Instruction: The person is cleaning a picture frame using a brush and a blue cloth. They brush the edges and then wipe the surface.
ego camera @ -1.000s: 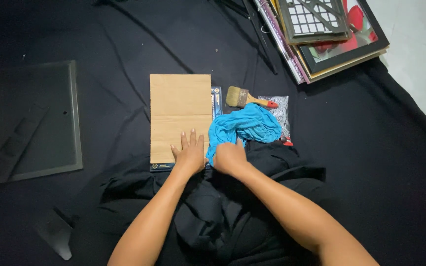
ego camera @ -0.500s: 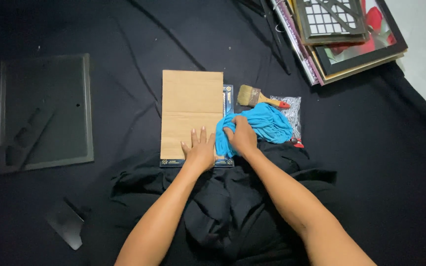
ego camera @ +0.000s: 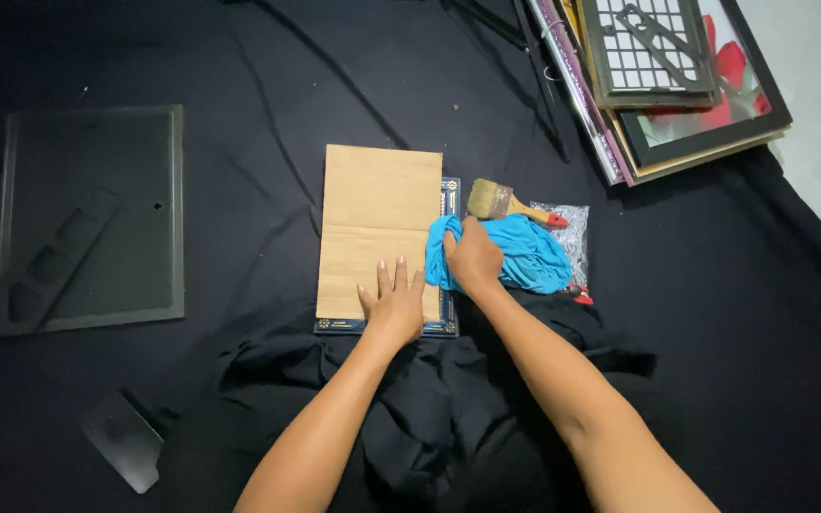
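A brown cardboard sheet (ego camera: pixel 372 218) lies on a dark blue picture frame (ego camera: pixel 449 195) on black cloth. My left hand (ego camera: pixel 393 306) rests flat on the cardboard's near right corner, fingers spread. My right hand (ego camera: pixel 472 256) grips a bunched blue cloth (ego camera: pixel 525 255) at the frame's right edge. Just beyond the cloth lies a paintbrush (ego camera: pixel 504 202) with a wooden ferrule end and red handle.
A black backing board with a stand (ego camera: pixel 87 218) lies at the left. A small dark plastic piece (ego camera: pixel 125 441) sits near the lower left. Stacked picture frames (ego camera: pixel 667 76) lean at the top right. A clear plastic bag (ego camera: pixel 572 242) lies under the cloth.
My right hand has slid left with the blue cloth toward the frame's edge. The left hand stays flat on the cardboard.
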